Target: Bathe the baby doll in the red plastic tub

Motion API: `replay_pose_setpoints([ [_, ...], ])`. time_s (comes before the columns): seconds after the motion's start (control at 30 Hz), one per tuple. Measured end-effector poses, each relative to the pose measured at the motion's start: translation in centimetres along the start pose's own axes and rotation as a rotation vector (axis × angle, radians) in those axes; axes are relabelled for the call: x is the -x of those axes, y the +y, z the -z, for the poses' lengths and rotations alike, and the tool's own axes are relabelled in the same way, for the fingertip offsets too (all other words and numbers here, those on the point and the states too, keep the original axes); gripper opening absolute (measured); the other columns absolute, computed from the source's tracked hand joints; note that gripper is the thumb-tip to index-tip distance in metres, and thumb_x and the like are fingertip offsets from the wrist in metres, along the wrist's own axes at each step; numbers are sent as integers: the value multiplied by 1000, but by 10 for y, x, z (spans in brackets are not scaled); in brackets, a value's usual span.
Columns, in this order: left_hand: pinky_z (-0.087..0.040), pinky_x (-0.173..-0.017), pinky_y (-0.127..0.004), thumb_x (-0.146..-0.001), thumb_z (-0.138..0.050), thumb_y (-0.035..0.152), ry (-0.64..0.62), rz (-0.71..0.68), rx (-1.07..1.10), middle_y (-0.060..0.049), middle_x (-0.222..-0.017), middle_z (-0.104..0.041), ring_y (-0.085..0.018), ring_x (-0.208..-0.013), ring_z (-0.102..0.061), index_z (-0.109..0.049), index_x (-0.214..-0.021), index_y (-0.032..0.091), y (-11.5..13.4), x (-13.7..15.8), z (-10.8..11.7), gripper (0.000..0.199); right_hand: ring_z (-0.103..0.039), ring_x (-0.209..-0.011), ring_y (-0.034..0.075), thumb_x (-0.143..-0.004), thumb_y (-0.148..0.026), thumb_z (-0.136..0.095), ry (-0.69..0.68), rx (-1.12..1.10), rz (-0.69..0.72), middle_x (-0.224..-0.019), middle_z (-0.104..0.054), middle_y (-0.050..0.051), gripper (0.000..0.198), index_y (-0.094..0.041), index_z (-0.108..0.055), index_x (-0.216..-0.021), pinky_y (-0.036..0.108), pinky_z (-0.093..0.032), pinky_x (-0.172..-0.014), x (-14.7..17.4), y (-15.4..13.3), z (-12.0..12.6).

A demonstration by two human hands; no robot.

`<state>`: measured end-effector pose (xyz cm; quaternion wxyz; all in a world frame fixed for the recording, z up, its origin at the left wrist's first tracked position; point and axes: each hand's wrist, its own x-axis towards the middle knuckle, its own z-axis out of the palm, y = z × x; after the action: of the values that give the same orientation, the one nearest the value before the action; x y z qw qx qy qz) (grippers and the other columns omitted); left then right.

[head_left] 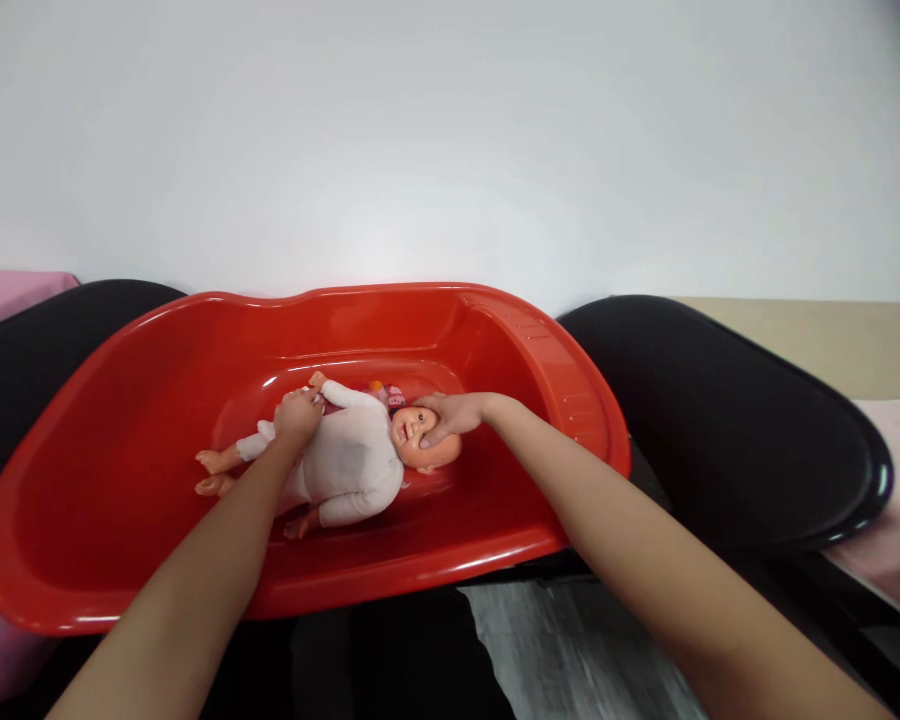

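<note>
A baby doll with a white cloth body lies on its back in a red baby bathtub, head to the right and bare feet to the left. My right hand grips the doll's head, thumb across its face and fingers over the top. Over the doll's waist, my left hand is closed; what it pinches is too small to tell. A colourful patterned item, mostly hidden, shows beyond the doll's shoulder.
The tub rests between two black padded surfaces, one at left and one at right. A white wall rises behind. Pink surfaces show at both sides, and a grey floor below the tub.
</note>
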<state>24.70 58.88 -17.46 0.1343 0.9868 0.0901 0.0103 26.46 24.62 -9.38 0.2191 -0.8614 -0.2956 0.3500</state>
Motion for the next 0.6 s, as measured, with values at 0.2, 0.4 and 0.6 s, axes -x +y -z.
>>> replay_pose_setpoints([
  [0.2, -55, -110, -53, -108, -46, 33, -9, 40, 23, -16, -145, -76, -40, -137, -68, -77, -143, 20, 3, 0, 3, 48, -65, -142, 42, -70, -76, -92, -2, -10, 13, -160, -63, 17, 115, -21, -55, -164, 52, -55, -120, 0, 2, 0],
  [0.4, -55, -107, -54, -105, -48, 32, 1, 81, 76, -18, -140, -77, -41, -134, -69, -81, -133, 19, 5, 2, 7, 45, -61, -146, 43, -70, -73, -92, 0, -10, 12, -162, -61, 16, 114, -23, -54, -165, 54, -53, -123, 1, 0, 0],
  [0.6, -53, -106, -52, -107, -49, 37, 2, 94, 74, -18, -139, -77, -41, -131, -69, -82, -129, 21, 3, 2, 5, 43, -60, -148, 43, -71, -70, -93, -1, -9, 1, -163, -61, 15, 112, -23, -54, -165, 54, -52, -124, 1, -1, 0],
])
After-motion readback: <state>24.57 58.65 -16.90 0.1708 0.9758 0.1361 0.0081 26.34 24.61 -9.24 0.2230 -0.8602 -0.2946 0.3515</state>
